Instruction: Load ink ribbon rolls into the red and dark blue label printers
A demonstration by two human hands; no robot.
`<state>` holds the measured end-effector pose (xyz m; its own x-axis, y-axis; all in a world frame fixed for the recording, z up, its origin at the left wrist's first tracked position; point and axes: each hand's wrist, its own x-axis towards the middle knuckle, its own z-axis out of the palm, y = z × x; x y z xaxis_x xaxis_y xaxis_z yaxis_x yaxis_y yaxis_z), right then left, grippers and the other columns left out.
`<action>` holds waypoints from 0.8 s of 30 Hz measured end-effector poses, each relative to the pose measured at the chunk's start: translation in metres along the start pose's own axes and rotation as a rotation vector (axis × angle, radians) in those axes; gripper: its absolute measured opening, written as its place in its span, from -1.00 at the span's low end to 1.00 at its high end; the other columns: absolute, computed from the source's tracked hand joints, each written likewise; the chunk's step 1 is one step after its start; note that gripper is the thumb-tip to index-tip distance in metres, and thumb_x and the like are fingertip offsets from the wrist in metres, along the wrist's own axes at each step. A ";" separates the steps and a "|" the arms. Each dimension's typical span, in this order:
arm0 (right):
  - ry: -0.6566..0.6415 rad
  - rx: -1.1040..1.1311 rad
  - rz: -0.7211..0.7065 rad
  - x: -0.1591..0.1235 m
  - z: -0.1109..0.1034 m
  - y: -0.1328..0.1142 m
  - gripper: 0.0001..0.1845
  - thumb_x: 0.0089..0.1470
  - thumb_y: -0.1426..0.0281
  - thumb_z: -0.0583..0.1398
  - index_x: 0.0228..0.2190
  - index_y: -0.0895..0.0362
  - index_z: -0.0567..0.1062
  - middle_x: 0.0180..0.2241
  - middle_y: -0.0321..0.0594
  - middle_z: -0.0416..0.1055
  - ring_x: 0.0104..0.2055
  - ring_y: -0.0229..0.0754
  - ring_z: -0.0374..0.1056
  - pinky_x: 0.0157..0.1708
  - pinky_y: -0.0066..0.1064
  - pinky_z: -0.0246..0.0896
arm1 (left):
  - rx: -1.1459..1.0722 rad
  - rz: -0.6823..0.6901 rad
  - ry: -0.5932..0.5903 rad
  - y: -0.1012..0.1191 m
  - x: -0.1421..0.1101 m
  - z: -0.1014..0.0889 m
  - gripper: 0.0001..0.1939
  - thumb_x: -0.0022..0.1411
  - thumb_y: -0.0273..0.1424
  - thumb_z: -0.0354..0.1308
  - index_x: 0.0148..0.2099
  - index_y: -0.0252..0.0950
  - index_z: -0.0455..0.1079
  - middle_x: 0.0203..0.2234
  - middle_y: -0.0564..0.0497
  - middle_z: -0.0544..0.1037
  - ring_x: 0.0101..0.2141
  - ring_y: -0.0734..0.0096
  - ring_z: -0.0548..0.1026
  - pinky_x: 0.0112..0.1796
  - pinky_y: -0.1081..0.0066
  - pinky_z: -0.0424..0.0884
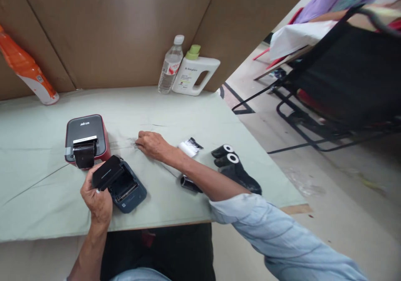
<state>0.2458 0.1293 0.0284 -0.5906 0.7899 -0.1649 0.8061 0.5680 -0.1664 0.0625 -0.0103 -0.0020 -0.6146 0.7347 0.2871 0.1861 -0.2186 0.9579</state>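
Note:
My left hand is closed on the lid side of a small dark blue label printer. The printer's lid stands up and its inner compartment shows. My right hand rests low over the table with its fingertips pressed together at some thin, clear, crumpled material, too faint to name surely. Behind my left hand stands a larger black and red printer, with a dark strip hanging out of its slot. Close to my right forearm lie a white roll with black print and a dark roll, partly hidden by that arm.
Several black rolls or wraps lie at the table's right. A water bottle, a white jug with a green cap and an orange bottle stand along the cardboard wall. A black folding chair is beyond the right edge.

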 end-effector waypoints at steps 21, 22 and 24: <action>-0.044 -0.081 0.005 0.011 0.008 -0.010 -0.64 0.35 0.58 0.02 -0.04 0.22 0.58 0.00 0.08 0.55 0.00 0.03 0.48 -0.15 -0.29 0.28 | 0.006 -0.012 -0.018 -0.007 -0.002 -0.003 -0.79 0.14 -0.45 0.27 -0.16 -0.25 0.62 -0.28 0.03 0.68 -0.20 0.30 0.63 -0.09 0.35 0.54; -0.048 -0.089 0.005 0.011 0.009 -0.011 -0.63 0.34 0.58 0.01 -0.03 0.22 0.57 -0.01 0.10 0.54 0.00 0.03 0.48 -0.15 -0.29 0.28 | 0.000 -0.012 -0.018 -0.007 -0.002 -0.003 -0.79 0.13 -0.46 0.27 -0.16 -0.25 0.62 -0.28 0.04 0.68 -0.20 0.30 0.63 -0.09 0.36 0.54; -0.047 -0.101 0.011 0.010 0.011 -0.013 -0.62 0.33 0.61 0.00 0.00 0.22 0.54 -0.01 0.13 0.52 -0.01 0.03 0.47 -0.15 -0.28 0.29 | -0.003 -0.013 -0.014 -0.006 -0.002 -0.003 -0.79 0.13 -0.46 0.27 -0.16 -0.24 0.62 -0.28 0.04 0.68 -0.20 0.30 0.63 -0.09 0.37 0.55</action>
<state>0.2291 0.1276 0.0177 -0.5812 0.7856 -0.2121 0.8106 0.5819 -0.0656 0.0604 -0.0126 -0.0088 -0.6060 0.7465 0.2748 0.1761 -0.2110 0.9615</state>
